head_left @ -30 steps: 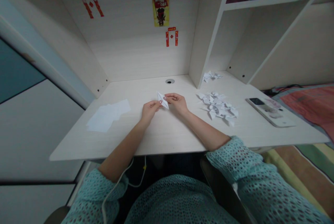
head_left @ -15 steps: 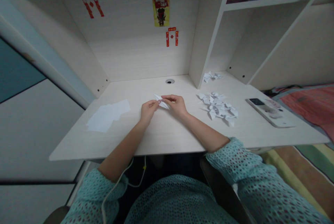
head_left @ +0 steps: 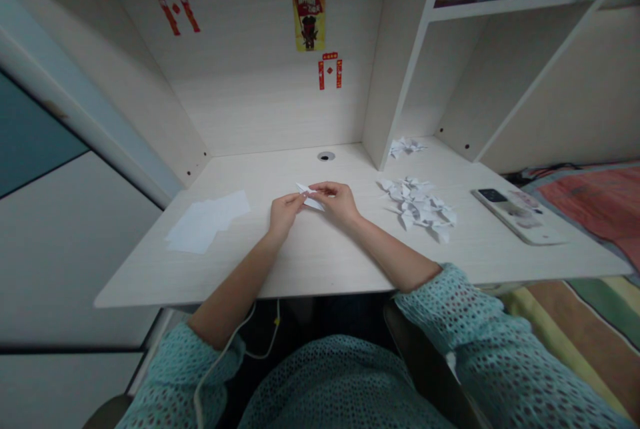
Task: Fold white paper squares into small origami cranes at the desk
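A small folded white paper (head_left: 314, 203) is pinched between my two hands, just above the middle of the desk. My left hand (head_left: 286, 211) closes on its left side with thumb and fingertips. From the right, my right hand (head_left: 338, 200) grips it too, its fingertips meeting those of the left. Part of the paper is hidden behind the fingers. Flat white paper sheets (head_left: 207, 219) lie fanned out left of my hands. A loose heap of folded paper pieces (head_left: 419, 205) rests to the right.
A smaller cluster of folded paper (head_left: 407, 147) sits farther back beside the upright panel (head_left: 395, 82). At the right of the desk (head_left: 320, 269) lies a pale phone-shaped object (head_left: 517, 217). A cable hole (head_left: 326, 157) is near the back wall. A white cable (head_left: 220, 359) hangs by my left arm.
My hands stay in nearly the same place. The folded paper has tilted slightly between the fingers, and its upper part shows less.
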`<state>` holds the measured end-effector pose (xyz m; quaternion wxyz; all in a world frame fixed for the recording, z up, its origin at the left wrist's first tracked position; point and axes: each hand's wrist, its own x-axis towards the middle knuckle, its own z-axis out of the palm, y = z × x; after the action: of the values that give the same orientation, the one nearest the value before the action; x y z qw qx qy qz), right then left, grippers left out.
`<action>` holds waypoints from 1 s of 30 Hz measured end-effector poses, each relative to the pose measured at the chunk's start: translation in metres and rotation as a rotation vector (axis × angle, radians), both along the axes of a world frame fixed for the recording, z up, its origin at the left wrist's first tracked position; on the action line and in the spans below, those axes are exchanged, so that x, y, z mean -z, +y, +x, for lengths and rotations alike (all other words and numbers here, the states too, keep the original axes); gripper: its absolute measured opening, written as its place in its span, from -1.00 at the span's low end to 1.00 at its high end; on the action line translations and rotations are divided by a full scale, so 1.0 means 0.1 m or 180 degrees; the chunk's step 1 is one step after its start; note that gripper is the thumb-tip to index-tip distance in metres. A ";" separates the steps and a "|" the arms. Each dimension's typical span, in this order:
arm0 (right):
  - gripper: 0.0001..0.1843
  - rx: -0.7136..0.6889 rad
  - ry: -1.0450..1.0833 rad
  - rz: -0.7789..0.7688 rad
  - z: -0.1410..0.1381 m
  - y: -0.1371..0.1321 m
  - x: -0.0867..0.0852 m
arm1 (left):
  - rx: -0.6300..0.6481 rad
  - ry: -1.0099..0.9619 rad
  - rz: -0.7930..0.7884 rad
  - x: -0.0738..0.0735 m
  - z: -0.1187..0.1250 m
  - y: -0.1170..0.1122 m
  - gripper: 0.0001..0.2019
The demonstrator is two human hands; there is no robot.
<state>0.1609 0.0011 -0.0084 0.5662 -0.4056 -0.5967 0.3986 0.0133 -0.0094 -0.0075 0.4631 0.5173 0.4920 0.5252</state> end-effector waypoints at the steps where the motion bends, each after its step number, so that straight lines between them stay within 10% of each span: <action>1: -0.62 0.0005 0.0023 0.0005 -0.01 0.00 0.00 | -0.0051 -0.0007 -0.0038 -0.01 0.00 0.00 -0.65; 20: -0.54 -0.0409 0.0183 -0.0886 -0.10 -0.10 -0.04 | -0.0160 -0.0534 0.0045 -0.01 -0.02 0.04 -0.61; 30: -0.53 -0.0271 0.0142 -0.0516 -0.17 -0.01 0.18 | -0.0198 -0.0327 0.0276 -0.11 0.01 -0.03 -0.73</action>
<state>0.1436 -0.0001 -0.0260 0.5272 -0.4154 -0.5664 0.4783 0.0139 -0.0122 0.0038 0.4485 0.4936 0.4602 0.5860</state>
